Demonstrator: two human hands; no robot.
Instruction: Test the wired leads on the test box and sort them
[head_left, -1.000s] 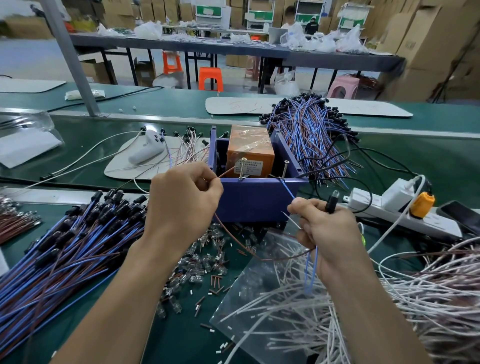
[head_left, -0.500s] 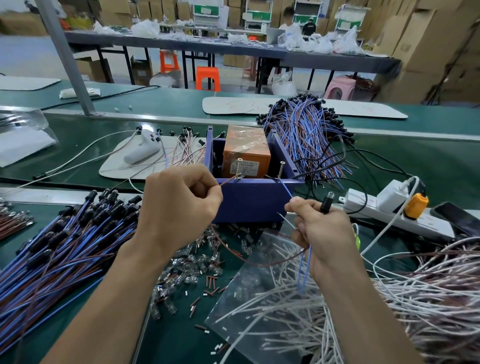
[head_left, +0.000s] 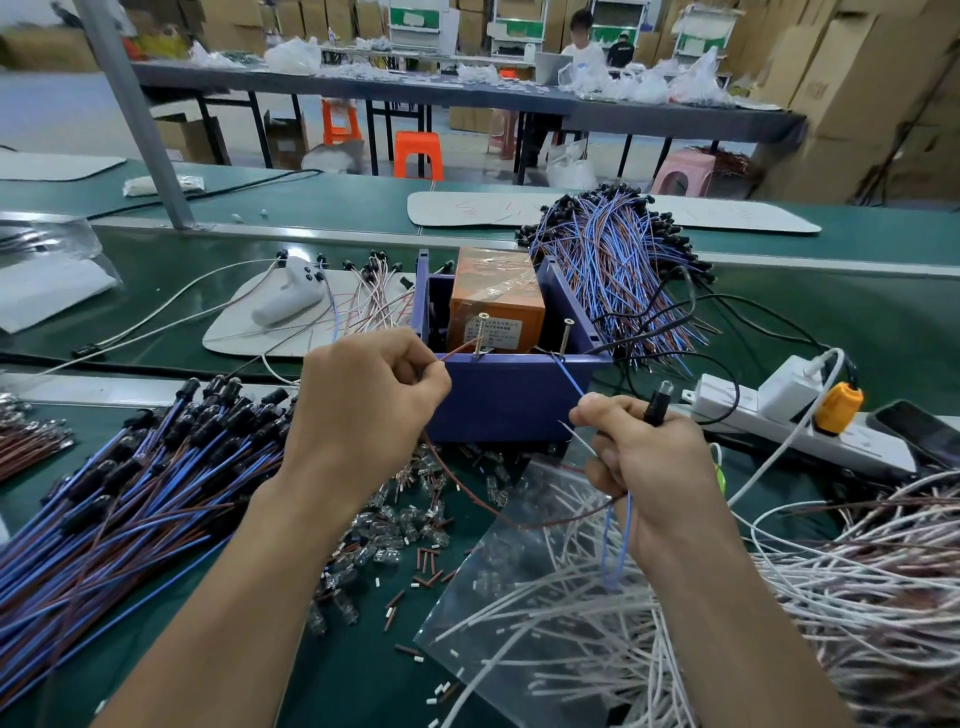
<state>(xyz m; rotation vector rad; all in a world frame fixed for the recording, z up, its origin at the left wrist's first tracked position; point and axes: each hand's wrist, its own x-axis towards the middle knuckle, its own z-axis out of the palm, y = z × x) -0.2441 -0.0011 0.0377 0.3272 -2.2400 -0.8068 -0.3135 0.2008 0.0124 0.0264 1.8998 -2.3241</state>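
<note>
one lead, two wires, two screw terminals

left hand (head_left: 363, 410) pinches the thin brown wire (head_left: 460, 353) onto the left upright screw (head_left: 480, 335) of the blue plastic test box (head_left: 509, 400). right hand (head_left: 644, 467), fingers curled, grips the black lamp holder (head_left: 655, 408) and the blue wire (head_left: 569, 379), which reaches the right screw (head_left: 565, 338).

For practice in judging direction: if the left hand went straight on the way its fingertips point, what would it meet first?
Probably the left screw on the test box; the left hand pinches a brown wire aimed there.
</note>
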